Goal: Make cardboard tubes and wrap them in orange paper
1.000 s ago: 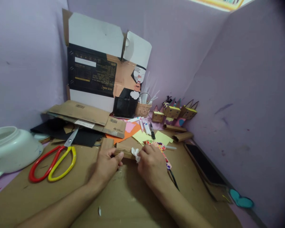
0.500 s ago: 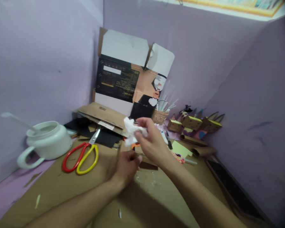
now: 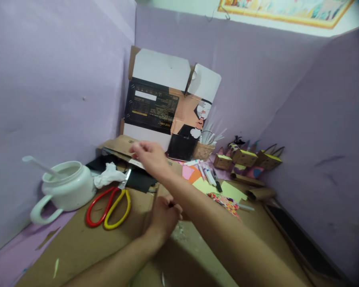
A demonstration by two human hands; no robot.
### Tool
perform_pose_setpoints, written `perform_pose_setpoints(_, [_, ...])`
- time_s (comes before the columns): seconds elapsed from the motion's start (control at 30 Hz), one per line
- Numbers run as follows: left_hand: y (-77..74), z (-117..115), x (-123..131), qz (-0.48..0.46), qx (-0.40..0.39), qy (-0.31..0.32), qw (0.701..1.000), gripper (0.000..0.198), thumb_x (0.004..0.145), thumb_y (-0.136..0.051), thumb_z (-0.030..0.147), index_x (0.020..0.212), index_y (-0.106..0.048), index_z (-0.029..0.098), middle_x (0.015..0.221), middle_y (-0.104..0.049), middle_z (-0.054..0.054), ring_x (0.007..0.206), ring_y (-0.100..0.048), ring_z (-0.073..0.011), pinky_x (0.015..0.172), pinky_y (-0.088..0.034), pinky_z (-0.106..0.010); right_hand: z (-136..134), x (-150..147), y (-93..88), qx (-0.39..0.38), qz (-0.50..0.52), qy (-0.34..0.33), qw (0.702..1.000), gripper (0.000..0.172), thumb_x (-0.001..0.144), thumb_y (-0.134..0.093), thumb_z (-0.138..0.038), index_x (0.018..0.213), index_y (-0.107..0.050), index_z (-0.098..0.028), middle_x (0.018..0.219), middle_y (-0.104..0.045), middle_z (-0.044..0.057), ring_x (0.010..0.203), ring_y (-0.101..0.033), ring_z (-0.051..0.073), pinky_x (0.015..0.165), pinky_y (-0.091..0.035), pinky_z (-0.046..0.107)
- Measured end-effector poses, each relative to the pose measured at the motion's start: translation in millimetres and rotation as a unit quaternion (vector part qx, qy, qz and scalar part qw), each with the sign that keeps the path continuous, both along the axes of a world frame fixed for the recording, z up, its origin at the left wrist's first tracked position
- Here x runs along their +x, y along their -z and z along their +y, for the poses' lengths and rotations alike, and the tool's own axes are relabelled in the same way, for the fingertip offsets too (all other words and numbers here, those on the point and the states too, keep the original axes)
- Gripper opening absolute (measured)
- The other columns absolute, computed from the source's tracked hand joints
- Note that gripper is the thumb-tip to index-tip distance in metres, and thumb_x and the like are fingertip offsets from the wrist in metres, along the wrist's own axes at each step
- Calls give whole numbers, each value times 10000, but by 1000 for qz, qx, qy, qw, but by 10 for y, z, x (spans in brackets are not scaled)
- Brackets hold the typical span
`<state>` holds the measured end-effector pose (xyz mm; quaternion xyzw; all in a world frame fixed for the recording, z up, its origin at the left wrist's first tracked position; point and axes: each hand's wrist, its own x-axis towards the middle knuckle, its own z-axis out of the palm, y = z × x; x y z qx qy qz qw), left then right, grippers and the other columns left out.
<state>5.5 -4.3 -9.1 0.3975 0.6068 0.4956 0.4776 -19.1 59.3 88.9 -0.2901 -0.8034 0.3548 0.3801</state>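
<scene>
My right hand (image 3: 151, 157) reaches over the stacked flat cardboard, its fingers loosely bent and apart, slightly blurred, with nothing in them. To its left, a crumpled white tissue (image 3: 109, 175) lies between a white pot (image 3: 67, 191) and the blades of large scissors (image 3: 109, 207) with red and yellow handles. My left hand (image 3: 166, 215) is low in the middle, fingers curled, resting against brown cardboard (image 3: 160, 193). What its fingers grip is hidden. Small whitish scraps (image 3: 181, 231) lie just beside it.
An unfolded printed box (image 3: 155, 103) leans on the wall behind. Markers (image 3: 209, 175), coloured paper (image 3: 231, 191) and a patterned piece (image 3: 225, 203) lie right of my arms. Farther right stand small cardboard figures (image 3: 245, 157) and a basket of white sticks (image 3: 204, 151).
My right hand has moved left and let go of the white tissue, which now lies by the pot. My left hand stays on the cardboard. The camera view has shifted slightly.
</scene>
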Motion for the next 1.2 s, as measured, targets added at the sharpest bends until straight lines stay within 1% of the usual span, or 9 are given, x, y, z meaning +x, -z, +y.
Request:
perform_pose_setpoints(0.13, [-3, -52, -4, -25, 25, 28, 999, 241, 810, -571, 249, 601, -542, 134, 491, -509, 50, 451, -455, -65, 471, -383, -197, -109, 1059, -114, -28, 119, 110, 986, 468, 853, -470, -462, 510, -575, -161, 597, -651, 25, 607, -613, 140, 610, -454, 245])
perform_pose_setpoints(0.27, [-2, -100, 50, -41, 39, 42, 998, 258, 688, -619, 376, 596, -552, 144, 447, -524, 37, 399, -413, -65, 413, -307, -194, -247, 2063, 316, -48, 160, 320, 933, 504, 809, -506, -536, 451, -501, -181, 550, -597, 17, 573, -555, 150, 565, -397, 262])
perform_pose_setpoints(0.37, [28, -115, 124, -31, 33, 50, 998, 308, 645, -624, 442, 603, -548, 147, 459, -540, 25, 400, -417, -69, 406, -303, -193, -292, 2398, 676, -74, 172, 350, 918, 499, 836, -476, -494, 439, -436, -193, 486, -499, -13, 497, -480, 132, 515, -364, 262])
perform_pose_setpoints(0.43, [48, -115, 174, -14, 25, 55, 998, 328, 636, -619, 466, 579, -514, 160, 455, -530, 27, 385, -405, -72, 391, -294, -194, -318, 2425, 800, -61, 161, 334, 927, 399, 845, -488, -410, 515, -515, -188, 510, -498, -23, 484, -461, 127, 493, -359, 254])
perform_pose_setpoints(0.53, [56, -118, 234, 24, 22, 63, 997, 340, 627, -607, 478, 542, -480, 174, 444, -505, 33, 376, -397, -81, 386, -297, -206, -378, 2335, 850, 51, 120, 284, 950, 113, 791, -583, -242, 740, -672, -193, 679, -591, 7, 581, -526, 136, 516, -391, 241])
perform_pose_setpoints(0.63, [40, -142, 269, 73, 39, 72, 994, 324, 622, -601, 457, 514, -502, 168, 437, -485, 30, 409, -406, -94, 424, -314, -222, -452, 2241, 863, 167, 70, 218, 959, 102, 775, -615, -165, 795, -704, -210, 732, -605, 26, 637, -551, 137, 550, -418, 239])
perform_pose_setpoints(0.87, [45, -176, 281, 142, 84, 81, 983, 271, 651, -556, 403, 526, -535, 163, 504, -444, 25, 503, -390, -119, 483, -309, -243, -531, 2115, 865, 351, -113, 213, 905, 153, 833, -566, -197, 758, -697, -217, 690, -631, 28, 608, -538, 140, 518, -344, 242])
perform_pose_setpoints(1.03, [59, -172, 280, 161, 102, 84, 978, 258, 673, -536, 379, 530, -523, 165, 516, -407, 29, 517, -366, -122, 490, -302, -247, -508, 2051, 879, 363, -176, 215, 889, 152, 836, -522, -176, 737, -634, -205, 712, -630, 24, 641, -535, 164, 525, -304, 268])
perform_pose_setpoints(1.2, [14, -200, 277, 172, 123, 97, 973, 238, 680, -553, 348, 532, -558, 161, 538, -434, 20, 545, -392, -129, 512, -320, -243, -526, 2056, 843, 276, -195, 193, 921, 116, 816, -444, -136, 760, -537, -178, 777, -576, 54, 686, -507, 180, 574, -328, 277])
